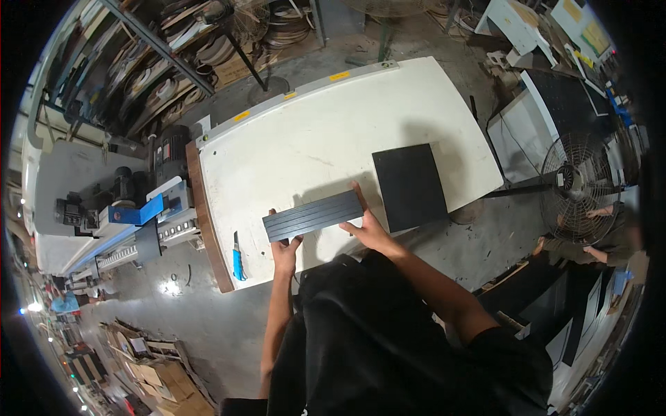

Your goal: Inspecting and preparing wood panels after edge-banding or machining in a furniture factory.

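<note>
I hold a long, narrow dark grey grooved panel (313, 215) flat just over the near part of the white table (305, 132). My left hand (285, 251) grips its left end from below. My right hand (369, 224) grips its right end, fingers up along the edge. A larger square black panel (409, 186) lies on the table just right of my right hand, its near edge overhanging the table's edge.
A blue-handled utility knife (238, 259) lies on the table near its front left corner. A machine with a blue part (139, 211) stands left of the table. A floor fan (577, 187) stands at the right, with a crouching person (598, 239) beside it. Shelves of stock fill the back left.
</note>
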Available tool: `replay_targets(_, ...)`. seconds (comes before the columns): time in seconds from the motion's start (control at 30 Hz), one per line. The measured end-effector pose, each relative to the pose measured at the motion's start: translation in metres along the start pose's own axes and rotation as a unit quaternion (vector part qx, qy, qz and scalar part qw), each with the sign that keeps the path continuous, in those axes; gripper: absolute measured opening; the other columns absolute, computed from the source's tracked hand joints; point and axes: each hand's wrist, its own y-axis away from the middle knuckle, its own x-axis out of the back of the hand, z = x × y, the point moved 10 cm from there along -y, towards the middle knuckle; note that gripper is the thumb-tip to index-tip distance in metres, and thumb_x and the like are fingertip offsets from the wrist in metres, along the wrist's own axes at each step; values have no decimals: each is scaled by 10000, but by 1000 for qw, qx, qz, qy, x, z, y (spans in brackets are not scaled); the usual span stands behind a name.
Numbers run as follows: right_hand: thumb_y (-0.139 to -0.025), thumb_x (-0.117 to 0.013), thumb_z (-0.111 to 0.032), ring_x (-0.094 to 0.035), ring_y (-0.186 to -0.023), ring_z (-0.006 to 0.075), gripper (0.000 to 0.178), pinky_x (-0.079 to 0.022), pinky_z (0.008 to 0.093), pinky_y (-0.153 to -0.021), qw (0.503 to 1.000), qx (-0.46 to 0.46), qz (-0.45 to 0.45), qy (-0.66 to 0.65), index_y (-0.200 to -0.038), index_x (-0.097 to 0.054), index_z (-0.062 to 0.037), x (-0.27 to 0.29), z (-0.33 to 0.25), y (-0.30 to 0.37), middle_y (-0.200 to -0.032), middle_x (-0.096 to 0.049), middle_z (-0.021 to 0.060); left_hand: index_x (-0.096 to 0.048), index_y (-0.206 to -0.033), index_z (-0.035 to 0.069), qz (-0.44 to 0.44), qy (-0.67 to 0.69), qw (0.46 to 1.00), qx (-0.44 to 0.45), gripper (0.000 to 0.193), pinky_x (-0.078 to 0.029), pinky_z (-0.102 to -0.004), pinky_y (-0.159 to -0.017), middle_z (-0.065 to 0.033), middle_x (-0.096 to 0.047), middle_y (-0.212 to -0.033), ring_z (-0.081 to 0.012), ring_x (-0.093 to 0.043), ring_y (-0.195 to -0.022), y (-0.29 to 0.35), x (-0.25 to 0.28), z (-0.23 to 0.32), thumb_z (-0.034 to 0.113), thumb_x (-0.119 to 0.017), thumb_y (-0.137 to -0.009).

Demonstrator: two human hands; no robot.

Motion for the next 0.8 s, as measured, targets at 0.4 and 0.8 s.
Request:
replay_targets(0.4, -896, -791, -82, -153, -1608, 288, 1071, -175, 406, -1285, 997, 25, 11, 72, -1678, -62, -35, 0, -10, -3, -1749, -131, 177, -146, -1673, 39, -37, -98, 991, -78, 1016, -412, -354, -1130, -100, -382, -1603, -197, -500, -1313, -6, 4, 7, -163, -649, -814)
replay_targets(0.8, -854, -836, -198, -495, -1408, 431, 898, -431, 429, -1135, 977, 14, 21, 210, -1569, -334, 11, 19, 19, -11, -1531, -474, 268, -85, -1653, -43, -5, -428, 850, -307, 1129, 7, -556, -1278, -259, -119, -1730, -457, -42, -1604, 19, 3, 153, 750, -493, -960)
